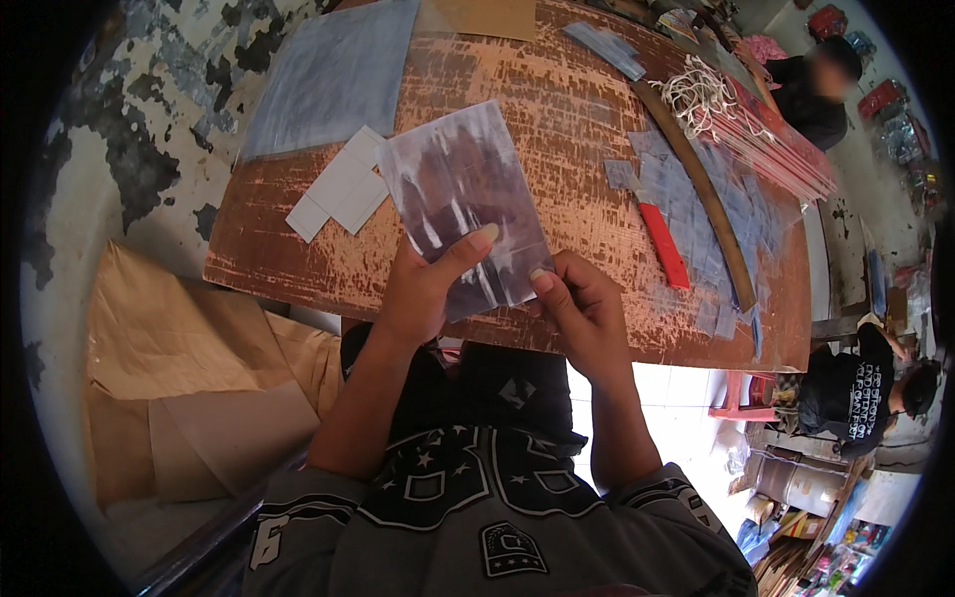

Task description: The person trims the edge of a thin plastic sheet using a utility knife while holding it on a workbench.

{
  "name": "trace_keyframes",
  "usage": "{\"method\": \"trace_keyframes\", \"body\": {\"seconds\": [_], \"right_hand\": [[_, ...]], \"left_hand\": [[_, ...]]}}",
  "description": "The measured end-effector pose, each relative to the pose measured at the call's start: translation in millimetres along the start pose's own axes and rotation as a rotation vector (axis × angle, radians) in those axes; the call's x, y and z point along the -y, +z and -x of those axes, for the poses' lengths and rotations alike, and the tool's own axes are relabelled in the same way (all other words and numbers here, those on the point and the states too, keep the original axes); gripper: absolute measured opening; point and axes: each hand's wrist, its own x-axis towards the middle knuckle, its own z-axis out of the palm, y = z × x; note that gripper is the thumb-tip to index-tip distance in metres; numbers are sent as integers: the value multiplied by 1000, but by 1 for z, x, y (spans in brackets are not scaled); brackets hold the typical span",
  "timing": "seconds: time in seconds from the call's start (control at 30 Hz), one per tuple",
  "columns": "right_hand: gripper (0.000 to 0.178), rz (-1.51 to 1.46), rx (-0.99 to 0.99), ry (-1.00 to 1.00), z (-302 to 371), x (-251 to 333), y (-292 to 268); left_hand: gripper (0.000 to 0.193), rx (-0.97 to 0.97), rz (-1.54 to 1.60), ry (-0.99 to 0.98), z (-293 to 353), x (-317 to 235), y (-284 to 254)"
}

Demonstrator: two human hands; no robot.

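Both my hands hold a clear, glossy rectangular plastic sheet (468,189) over the near edge of the worn brown table (557,109). My left hand (433,274) grips its lower left part, thumb flat on top and the other fingers hidden underneath. At the lower right corner, my right hand (587,308) pinches the sheet between thumb and curled fingers. Light reflects off the plastic in white streaks. Left of the sheet lie white rectangular cards (338,189) on the tabletop.
A large translucent sheet (333,75) covers the far left of the table. On the right lie a red-handled cutter (664,244), a long wooden strip (701,189), scattered clear plastic pieces (686,234) and red sticks with white strings (776,149). Brown paper (179,328) stands at left. Two people are on the right.
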Motion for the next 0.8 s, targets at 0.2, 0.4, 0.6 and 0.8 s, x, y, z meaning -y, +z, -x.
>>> {"method": "trace_keyframes", "body": {"seconds": [0.2,0.4,0.6,0.8], "right_hand": [[25,-50,80,50,4,-4,-6],[20,-74,176,119,5,8,-7],[26,-117,67,-20,-3,4,-6],[37,-52,-63,-115,-17,18,-6]], "left_hand": [[43,18,-11,-17,4,0,-5],[39,50,-26,-20,9,0,-6],[40,116,-133,-46,11,0,-11],[43,163,-190,-60,20,-2,-1]]}}
